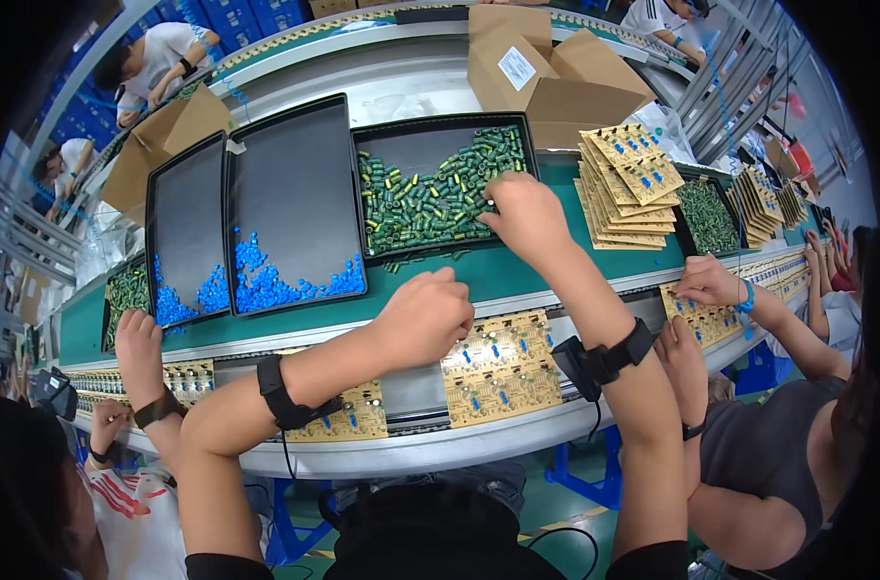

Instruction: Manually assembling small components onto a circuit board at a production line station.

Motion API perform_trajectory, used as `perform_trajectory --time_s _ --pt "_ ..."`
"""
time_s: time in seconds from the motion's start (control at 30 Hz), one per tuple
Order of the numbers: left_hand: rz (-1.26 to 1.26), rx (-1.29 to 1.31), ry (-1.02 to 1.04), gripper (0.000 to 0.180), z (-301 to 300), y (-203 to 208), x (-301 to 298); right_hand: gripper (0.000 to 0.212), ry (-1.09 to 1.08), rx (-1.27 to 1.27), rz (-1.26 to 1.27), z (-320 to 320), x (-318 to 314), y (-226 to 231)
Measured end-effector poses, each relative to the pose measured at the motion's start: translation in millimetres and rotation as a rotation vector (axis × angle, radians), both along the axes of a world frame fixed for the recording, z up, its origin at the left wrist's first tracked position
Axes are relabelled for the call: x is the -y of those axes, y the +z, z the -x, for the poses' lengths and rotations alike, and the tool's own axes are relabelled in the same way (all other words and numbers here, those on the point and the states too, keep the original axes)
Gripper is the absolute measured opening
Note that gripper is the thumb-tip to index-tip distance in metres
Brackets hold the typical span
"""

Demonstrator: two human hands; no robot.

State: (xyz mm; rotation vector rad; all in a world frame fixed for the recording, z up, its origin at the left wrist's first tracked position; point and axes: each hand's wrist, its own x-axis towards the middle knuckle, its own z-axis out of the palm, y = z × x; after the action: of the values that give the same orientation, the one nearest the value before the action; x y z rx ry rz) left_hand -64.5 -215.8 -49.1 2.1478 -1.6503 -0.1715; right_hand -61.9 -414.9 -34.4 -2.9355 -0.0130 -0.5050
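Note:
My right hand (529,215) reaches into the right side of a black tray (401,129) filled with small green cylindrical capacitors (421,198). Its thumb and fingertips pinch together around what looks like one capacitor, with a small pale end showing. My left hand (425,317) is closed above the left edge of a tan circuit board (503,372) on the conveyor line. The fingers curl away from view, so anything in them is hidden. Small blue parts and round components stand on that board. Both of my forearms wear black straps.
Two black trays (290,184) with blue parts (266,280) lean at the left. Stacked boards (624,188) and an open cardboard box (546,72) stand at the right and back. Co-workers' hands (711,282) work close on both sides. Loose capacitors lie below the green tray.

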Motion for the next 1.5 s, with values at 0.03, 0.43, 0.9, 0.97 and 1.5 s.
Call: perform_trajectory --time_s 0.03,0.43,0.9,0.97,1.5 --pt "-0.022 0.028 -0.004 0.003 0.4 -1.0 -0.1 0.018 -0.012 0.0 -0.009 -1.7 -0.9 -1.9" --pt "-0.084 0.177 0.021 0.005 13.0 6.1 -1.9 0.013 0.066 0.092 -0.31 -4.0 0.6 -13.9" --pt "-0.09 0.166 0.029 0.007 8.9 2.3 -2.7 0.01 0.139 0.208 -0.463 12.7 -20.3 -7.9" --pt "-0.09 0.207 0.024 0.008 12.4 3.1 -4.2 0.01 0.145 0.195 -0.466 15.5 -21.4 -7.0" --pt "-0.06 0.223 0.037 0.026 2.4 25.3 -26.9 0.015 0.104 0.02 -0.862 86.2 -22.4 7.6"
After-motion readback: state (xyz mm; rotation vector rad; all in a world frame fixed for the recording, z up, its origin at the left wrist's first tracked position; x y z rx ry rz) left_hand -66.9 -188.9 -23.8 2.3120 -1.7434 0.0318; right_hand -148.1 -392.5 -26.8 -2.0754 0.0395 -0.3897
